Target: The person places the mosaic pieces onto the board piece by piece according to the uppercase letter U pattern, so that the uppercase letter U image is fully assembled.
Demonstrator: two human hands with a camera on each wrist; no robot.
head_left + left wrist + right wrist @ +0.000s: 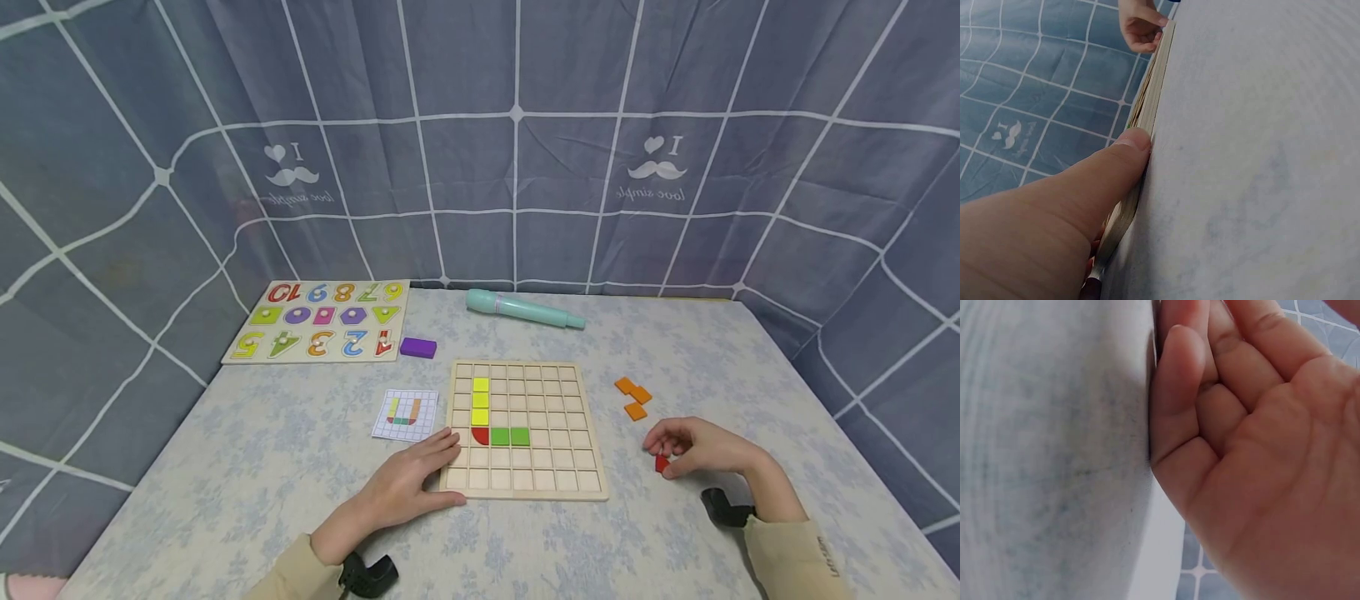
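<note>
A square wooden grid board [540,481] lies on the table. On its left side sit a column of yellow tiles [480,401], a red quarter-round tile [481,436] and two green tiles [510,437]. My left hand [408,483] rests at the board's left edge, fingers extended over the rim; in the left wrist view, the thumb [1125,159] lies along the board's side [1159,75]. To the right of the board, my right hand [701,447] pinches a small red piece [662,463] low at the tabletop. Curled fingers [1179,381] hide that piece in the right wrist view.
Several orange tiles [635,411] lie between board and right hand. A pattern card [382,427] is left of the board. Farther back are a number puzzle board [341,331], a purple block [417,347] and a teal pen-shaped object [525,310]. A grid-patterned curtain [480,167] stands behind.
</note>
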